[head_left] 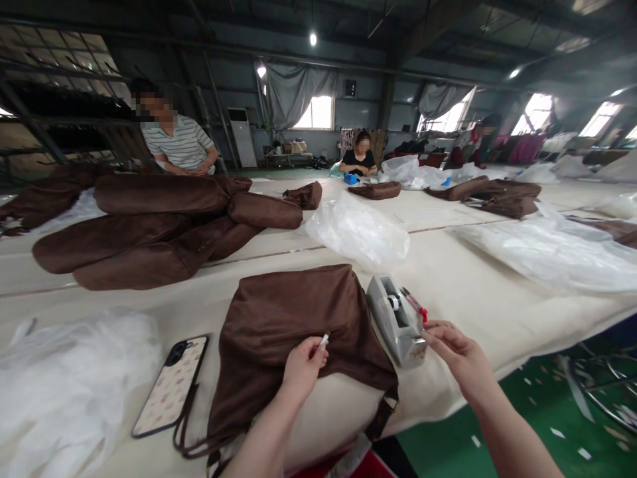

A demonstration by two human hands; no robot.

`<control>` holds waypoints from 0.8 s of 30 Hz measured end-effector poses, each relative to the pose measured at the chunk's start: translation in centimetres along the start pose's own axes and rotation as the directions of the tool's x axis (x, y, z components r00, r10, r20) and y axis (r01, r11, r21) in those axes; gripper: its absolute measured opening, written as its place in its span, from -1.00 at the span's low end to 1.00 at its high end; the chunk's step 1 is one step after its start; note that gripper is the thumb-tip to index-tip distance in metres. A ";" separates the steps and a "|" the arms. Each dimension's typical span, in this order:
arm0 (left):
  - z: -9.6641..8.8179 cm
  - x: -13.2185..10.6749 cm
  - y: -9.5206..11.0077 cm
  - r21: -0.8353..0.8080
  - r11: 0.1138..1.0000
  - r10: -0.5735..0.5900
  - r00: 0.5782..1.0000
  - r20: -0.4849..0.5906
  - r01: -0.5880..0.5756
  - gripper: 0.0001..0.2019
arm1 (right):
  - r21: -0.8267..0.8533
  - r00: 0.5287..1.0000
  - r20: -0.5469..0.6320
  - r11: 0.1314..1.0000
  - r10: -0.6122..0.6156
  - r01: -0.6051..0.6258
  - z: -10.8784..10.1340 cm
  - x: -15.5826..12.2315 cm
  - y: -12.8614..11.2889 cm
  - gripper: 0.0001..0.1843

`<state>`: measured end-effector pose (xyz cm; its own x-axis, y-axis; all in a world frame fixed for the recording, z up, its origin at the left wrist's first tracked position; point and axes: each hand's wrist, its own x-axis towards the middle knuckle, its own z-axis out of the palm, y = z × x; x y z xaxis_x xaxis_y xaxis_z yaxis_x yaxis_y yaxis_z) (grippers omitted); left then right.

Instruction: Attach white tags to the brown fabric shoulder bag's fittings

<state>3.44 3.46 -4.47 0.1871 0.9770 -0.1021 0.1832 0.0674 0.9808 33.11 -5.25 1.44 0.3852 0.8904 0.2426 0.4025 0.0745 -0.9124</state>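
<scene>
A dark brown leather bag (288,305) lies on the table in front of me, its strap and cord trailing toward the near edge. Over its zipper, my left hand (304,364) pinches a small white piece (325,339), apparently wrapped at the zipper pull. To the bag's right stands a grey tape dispenser (393,318) with a tape roll inside. My right hand (454,348) is at its front cutting end, thumb and fingers pinched on what looks like the clear tape's end. Red-handled snips (418,307) lie against the dispenser's far side.
A patterned phone (170,388) lies left of the bag, beside crumpled white plastic (74,392). Several brown bags (144,245) are piled at far left. More clear plastic (358,229) lies beyond. Co-workers (179,143) are across the table (442,265).
</scene>
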 end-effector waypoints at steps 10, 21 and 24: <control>0.1 0.0 -0.4 0.021 1.000 0.012 1.000 -0.020 -0.011 -0.63 | 0.088 0.933 0.197 0.942 0.302 -0.324 0.2 -2.7 2.7 -0.53; 0.8 -0.2 -1.1 0.083 0.989 0.136 0.983 -0.127 -0.126 -0.83 | -0.047 0.853 0.478 0.976 0.209 -0.213 2.5 -5.4 0.1 -0.65; 0.8 -0.6 -0.7 0.153 0.974 0.188 0.973 -0.136 -0.167 -0.87 | 0.055 0.831 0.552 0.991 0.072 -0.122 8.2 -4.1 -2.6 -0.67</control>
<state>3.94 2.66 -5.25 0.0856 0.9905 0.1078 0.2950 -0.1286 0.9468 23.68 -5.46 0.12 -0.1094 0.9929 -0.0458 0.3064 -0.0101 -0.9519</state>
